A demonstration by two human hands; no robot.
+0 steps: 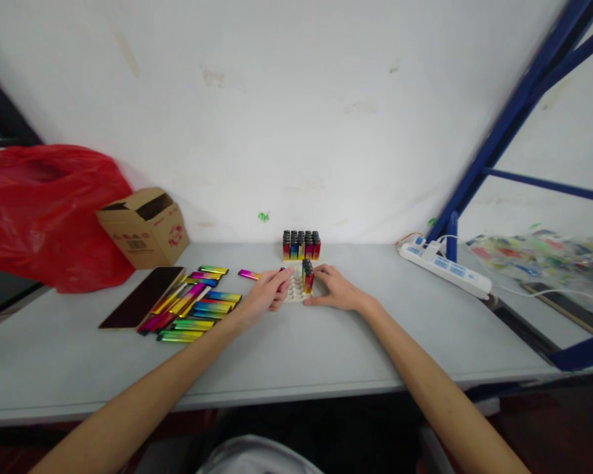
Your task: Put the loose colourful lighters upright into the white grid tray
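A small white tray (296,291) with round holes lies on the table before me, and a row of upright lighters (307,276) stands along its right side. My left hand (271,291) is closed at the tray's left edge; a dark and purple tip, apparently a lighter's, shows above its fingers, the rest hidden. My right hand (337,289) holds the tray's right side, thumb at the near corner and fingers beside the standing lighters. Behind the tray, a block of upright lighters (301,246) stands near the wall. One purple-yellow lighter (248,274) lies left of the tray.
Several loose shiny lighters (197,306) are spread at the left, beside a dark flat panel (141,297). Behind stand a cardboard box (153,230) and a red plastic bag (54,217). A white power strip (445,268) lies at the right by a blue metal frame (494,138).
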